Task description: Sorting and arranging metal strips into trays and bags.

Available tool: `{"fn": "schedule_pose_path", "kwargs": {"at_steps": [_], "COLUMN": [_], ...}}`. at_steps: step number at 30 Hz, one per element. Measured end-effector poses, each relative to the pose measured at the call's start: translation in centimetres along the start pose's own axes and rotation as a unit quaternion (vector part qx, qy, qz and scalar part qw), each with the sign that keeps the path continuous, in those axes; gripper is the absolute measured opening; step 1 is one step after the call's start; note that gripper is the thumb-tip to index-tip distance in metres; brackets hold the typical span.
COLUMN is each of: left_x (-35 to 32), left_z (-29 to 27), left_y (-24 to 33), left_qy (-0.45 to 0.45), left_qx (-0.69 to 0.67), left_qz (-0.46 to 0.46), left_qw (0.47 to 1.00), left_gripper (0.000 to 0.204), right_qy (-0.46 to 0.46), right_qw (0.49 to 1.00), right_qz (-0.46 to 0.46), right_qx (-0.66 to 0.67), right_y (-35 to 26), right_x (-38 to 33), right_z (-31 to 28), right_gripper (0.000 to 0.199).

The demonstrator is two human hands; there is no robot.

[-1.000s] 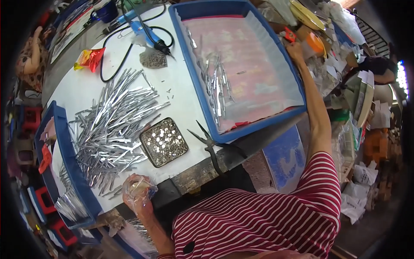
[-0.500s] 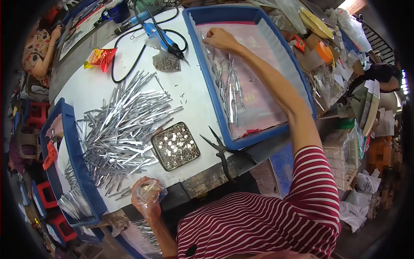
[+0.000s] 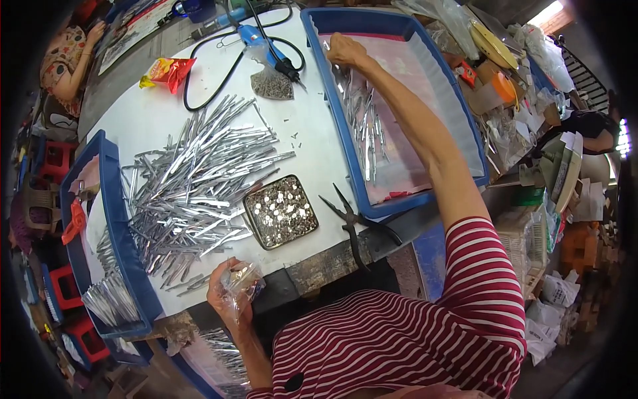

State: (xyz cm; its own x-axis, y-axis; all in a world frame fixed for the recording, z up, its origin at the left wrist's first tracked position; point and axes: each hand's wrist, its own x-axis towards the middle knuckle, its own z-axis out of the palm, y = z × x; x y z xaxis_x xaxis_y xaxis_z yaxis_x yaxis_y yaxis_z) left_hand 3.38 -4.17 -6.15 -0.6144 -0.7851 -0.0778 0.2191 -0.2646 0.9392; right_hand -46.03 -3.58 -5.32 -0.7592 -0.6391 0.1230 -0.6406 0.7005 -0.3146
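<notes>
My left hand (image 3: 224,292) is at the table's near edge, its fingers closed around a crumpled clear plastic bag (image 3: 244,282). My right arm reaches into a large blue tray (image 3: 458,100). At the tray's far left corner, my right hand (image 3: 347,50) has its fingers curled in beside the wall; what they hold, if anything, is hidden. Below that hand, thin silvery metal strips (image 3: 369,133) lie on the tray's pink and whitish lining. A big heap of similar strips (image 3: 193,179) covers the table between my hands. Beside the heap stands a square tin (image 3: 251,229) of small metal pieces.
Black-handled pliers (image 3: 352,219) lie at the near edge. A blue rotary tool (image 3: 269,50) with a looping cord rests by a bag of small bits (image 3: 271,85) and a red-yellow packet (image 3: 168,74). Another blue tray (image 3: 119,219) stands left. Another person's arm (image 3: 76,70) shows far left.
The whole view has shifted slightly, so the table things appear farther right and higher. My right hand has moved a little closer to the tray's left wall. My left hand still holds the bag.
</notes>
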Motion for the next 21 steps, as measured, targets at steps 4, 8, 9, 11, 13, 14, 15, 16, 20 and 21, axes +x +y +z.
{"fn": "schedule_pose_path", "kwargs": {"at_steps": [4, 8, 9, 11, 13, 14, 15, 16, 20, 21], "left_x": [0.0, -0.3, -0.3, -0.4, -0.3, -0.2, -0.1, -0.2, -0.1, -0.1], "left_z": [0.6, 0.9, 0.7, 0.3, 0.1, 0.0, 0.4, 0.0, -0.8, -0.9], "left_y": [0.4, 0.9, 0.9, 0.5, 0.4, 0.3, 0.7, 0.4, -0.3, -0.3], "left_qy": [-0.009, -0.008, -0.005, -0.017, -0.017, -0.020, -0.040, -0.034, -0.041, -0.045], "left_qx": [-0.013, 0.021, 0.020, 0.008, 0.006, 0.005, -0.010, -0.011, 0.016, 0.015], "left_qz": [0.018, 0.010, 0.011, 0.003, -0.010, -0.011, 0.006, 0.002, 0.014, 0.028], "left_qw": [1.000, 1.000, 1.000, 1.000, 1.000, 1.000, 0.999, 0.999, 0.999, 0.998], "left_gripper": [0.051, 0.059, 0.059, 0.060, 0.060, 0.060, 0.058, 0.057, 0.057, 0.056], "right_qy": [0.002, -0.022, -0.022, -0.026, -0.048, -0.018, -0.022, -0.028, 0.035, -0.012], "right_qw": [0.999, 0.996, 0.996, 0.996, 0.994, 0.995, 0.996, 0.997, 0.990, 0.966], "right_qz": [-0.025, 0.008, 0.009, 0.005, 0.052, 0.074, 0.061, 0.046, 0.086, 0.105], "right_qx": [-0.047, -0.089, -0.087, -0.085, -0.085, -0.063, -0.060, -0.056, 0.110, 0.235], "right_y": [-0.8, -1.9, -2.1, -2.1, -1.6, -1.5, -0.9, -1.1, 2.9, 3.3], "right_x": [-1.6, -2.4, -2.5, -2.6, -2.5, -3.1, -3.2, -3.6, -3.5, -4.1], "right_z": [-1.0, -0.6, -0.6, -0.7, -0.9, -1.1, -1.4, -1.7, -2.4, -3.2], "right_gripper": [0.041, 0.041, 0.042, 0.043, 0.047, 0.045, 0.041, 0.037, 0.023, 0.019]}}
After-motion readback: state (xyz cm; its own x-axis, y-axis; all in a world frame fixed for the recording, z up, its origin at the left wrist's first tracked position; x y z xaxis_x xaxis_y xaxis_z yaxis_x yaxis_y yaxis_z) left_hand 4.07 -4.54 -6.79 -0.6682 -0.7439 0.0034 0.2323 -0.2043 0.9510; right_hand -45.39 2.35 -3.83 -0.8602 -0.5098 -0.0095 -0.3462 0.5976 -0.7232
